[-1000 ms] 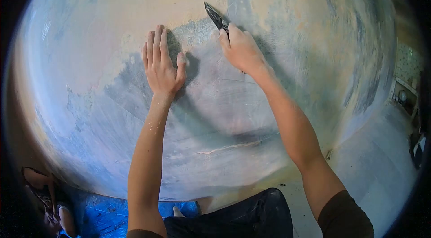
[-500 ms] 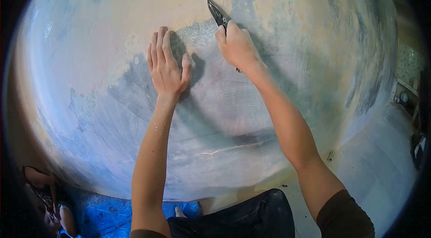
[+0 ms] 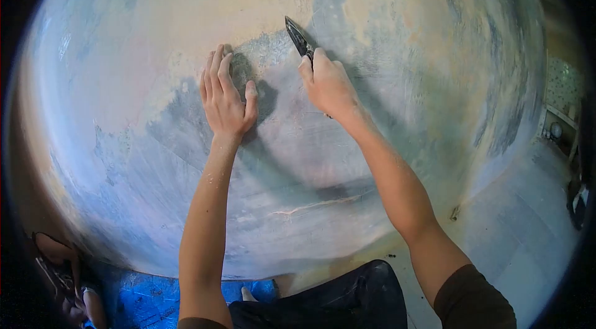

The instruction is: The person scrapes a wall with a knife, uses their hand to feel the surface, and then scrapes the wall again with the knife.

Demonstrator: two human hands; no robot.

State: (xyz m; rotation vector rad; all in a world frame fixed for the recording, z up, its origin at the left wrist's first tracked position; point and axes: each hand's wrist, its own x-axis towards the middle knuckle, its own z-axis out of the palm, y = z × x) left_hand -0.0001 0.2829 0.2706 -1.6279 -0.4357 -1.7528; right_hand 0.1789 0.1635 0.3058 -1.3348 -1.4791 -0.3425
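A big painted surface (image 3: 167, 37), mottled in blue, grey and cream, fills most of the view. My left hand (image 3: 228, 102) lies palm down against it, fingers stretched out and thumb apart, over a dark grey patch. To the right, my right hand (image 3: 328, 84) is closed round the handle of a dark knife (image 3: 298, 37). Its pointed blade tilts up and to the left, close against the surface at the edge between cream and grey paint. My fingers hide most of the handle. A pale, thin crack-like line (image 3: 316, 205) runs across the lower part.
At lower left, another person (image 3: 62, 267) is partly visible beside a blue sheet (image 3: 146, 295) on the floor. My dark-clad leg (image 3: 323, 301) shows at the bottom centre. Pale floor (image 3: 512, 242) spreads at lower right, with dark items (image 3: 578, 198) along the right edge.
My right hand has drawn the knife downward along the surface. The left hand has shifted slightly left and its fingers have moved a little.
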